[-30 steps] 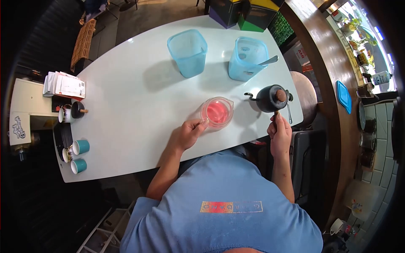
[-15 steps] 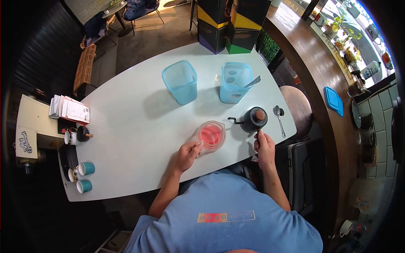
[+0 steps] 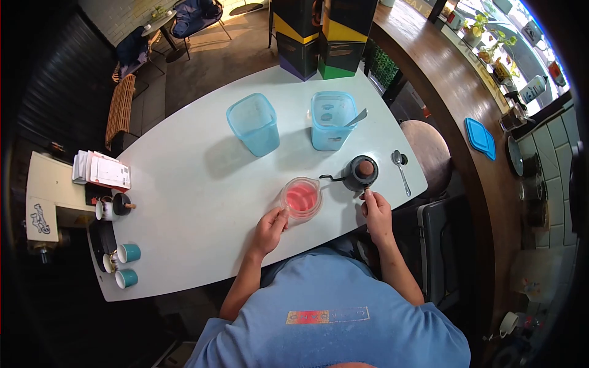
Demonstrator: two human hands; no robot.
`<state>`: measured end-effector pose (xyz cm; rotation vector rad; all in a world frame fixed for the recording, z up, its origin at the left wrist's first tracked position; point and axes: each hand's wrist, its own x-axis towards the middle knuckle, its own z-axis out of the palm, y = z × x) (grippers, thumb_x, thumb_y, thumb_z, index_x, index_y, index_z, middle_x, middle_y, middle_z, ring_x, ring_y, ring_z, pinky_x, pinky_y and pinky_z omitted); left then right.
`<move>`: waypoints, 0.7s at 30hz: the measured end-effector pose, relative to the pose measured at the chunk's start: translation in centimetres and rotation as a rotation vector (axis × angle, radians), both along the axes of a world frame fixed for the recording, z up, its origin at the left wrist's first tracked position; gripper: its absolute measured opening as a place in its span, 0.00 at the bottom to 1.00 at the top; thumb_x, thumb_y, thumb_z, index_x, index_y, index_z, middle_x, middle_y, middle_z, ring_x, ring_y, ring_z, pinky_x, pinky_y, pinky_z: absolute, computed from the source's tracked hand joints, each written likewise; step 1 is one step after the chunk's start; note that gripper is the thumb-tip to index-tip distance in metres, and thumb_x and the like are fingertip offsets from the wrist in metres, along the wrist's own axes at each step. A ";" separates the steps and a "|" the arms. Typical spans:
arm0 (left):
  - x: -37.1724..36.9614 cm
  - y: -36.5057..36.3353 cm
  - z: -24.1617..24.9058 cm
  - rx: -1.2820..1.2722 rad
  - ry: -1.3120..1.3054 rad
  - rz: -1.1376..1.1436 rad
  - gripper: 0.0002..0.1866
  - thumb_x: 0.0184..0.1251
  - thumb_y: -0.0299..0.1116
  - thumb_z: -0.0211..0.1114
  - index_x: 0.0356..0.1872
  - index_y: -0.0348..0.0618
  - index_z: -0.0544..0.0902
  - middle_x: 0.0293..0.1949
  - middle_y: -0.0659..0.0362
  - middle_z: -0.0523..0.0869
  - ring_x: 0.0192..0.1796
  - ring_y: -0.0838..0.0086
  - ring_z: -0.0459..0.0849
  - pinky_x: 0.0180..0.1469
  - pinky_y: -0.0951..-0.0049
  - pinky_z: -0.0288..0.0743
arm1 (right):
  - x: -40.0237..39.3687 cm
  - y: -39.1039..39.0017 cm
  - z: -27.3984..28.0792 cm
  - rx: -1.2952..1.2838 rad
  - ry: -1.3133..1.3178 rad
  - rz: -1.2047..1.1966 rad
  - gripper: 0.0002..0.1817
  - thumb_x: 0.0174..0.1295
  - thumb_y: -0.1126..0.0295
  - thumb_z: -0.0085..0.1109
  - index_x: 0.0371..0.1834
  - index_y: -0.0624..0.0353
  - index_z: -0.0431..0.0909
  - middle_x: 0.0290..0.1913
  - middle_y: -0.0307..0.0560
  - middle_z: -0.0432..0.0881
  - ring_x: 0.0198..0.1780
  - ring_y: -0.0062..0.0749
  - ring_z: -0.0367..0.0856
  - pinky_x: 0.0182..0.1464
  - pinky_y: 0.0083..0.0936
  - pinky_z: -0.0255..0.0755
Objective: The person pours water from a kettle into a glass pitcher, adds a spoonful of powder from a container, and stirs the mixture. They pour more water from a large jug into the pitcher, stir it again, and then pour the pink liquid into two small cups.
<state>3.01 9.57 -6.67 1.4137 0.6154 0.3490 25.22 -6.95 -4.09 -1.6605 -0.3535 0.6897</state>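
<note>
My left hand [image 3: 270, 229] is closed round the handle of a clear glass jug [image 3: 301, 199] with pinkish-red liquid inside. My right hand [image 3: 377, 213] grips the handle of a small dark gooseneck kettle [image 3: 361, 172] with a brown knob on its lid. The kettle's thin black spout points left, its tip right by the jug's upper right rim. Behind them stand two light-blue plastic containers, a left one [image 3: 256, 130] and a right one [image 3: 329, 131]. From the right one a metal utensil [image 3: 358, 117] sticks out. To the right of the kettle lies a spoon [image 3: 402, 174].
Tall dark boxes [image 3: 300, 46] stand at the far end of the white table [image 3: 184, 196]. Teal cups [image 3: 129, 253] and a stack of papers [image 3: 108, 170] are along the left edge. A blue lid [image 3: 480, 138] rests on the wooden counter [image 3: 442, 92] at right.
The kettle in my right hand has tilted, and its spout has come nearer the jug's rim. My left hand still holds the jug. The whole view has shifted slightly.
</note>
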 end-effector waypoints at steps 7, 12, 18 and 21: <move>0.1 -0.6 -0.1 -0.031 -0.078 0.065 0.17 0.76 0.41 0.49 0.26 0.43 0.72 0.24 0.67 0.70 0.29 0.83 0.65 0.34 0.81 0.61 | 0.9 -1.2 1.0 0.007 -0.030 0.082 0.24 0.72 0.53 0.43 0.39 0.66 0.79 0.20 0.36 0.73 0.23 0.21 0.69 0.27 0.21 0.63; -0.2 -1.4 -0.2 0.007 -0.106 0.100 0.17 0.76 0.40 0.47 0.26 0.43 0.71 0.25 0.66 0.70 0.30 0.82 0.65 0.35 0.80 0.60 | 5.7 -4.4 -0.2 -0.464 -0.557 -0.344 0.22 0.63 0.52 0.56 0.38 0.63 0.80 0.29 0.50 0.79 0.32 0.40 0.78 0.39 0.32 0.69; -0.4 -3.5 1.0 -0.009 -0.136 0.239 0.17 0.76 0.38 0.47 0.25 0.41 0.71 0.24 0.67 0.68 0.29 0.83 0.63 0.34 0.81 0.58 | 8.7 -6.1 -2.4 -0.614 -0.790 -0.238 0.21 0.51 0.54 0.66 0.41 0.56 0.78 0.43 0.52 0.75 0.47 0.48 0.74 0.51 0.43 0.65; -0.6 -5.5 2.4 0.008 -0.142 0.297 0.18 0.76 0.37 0.47 0.24 0.40 0.70 0.24 0.66 0.68 0.29 0.82 0.63 0.34 0.80 0.58 | 9.0 -6.0 -2.5 -0.624 -0.834 -0.192 0.18 0.52 0.55 0.65 0.38 0.56 0.78 0.41 0.51 0.76 0.46 0.47 0.74 0.50 0.41 0.65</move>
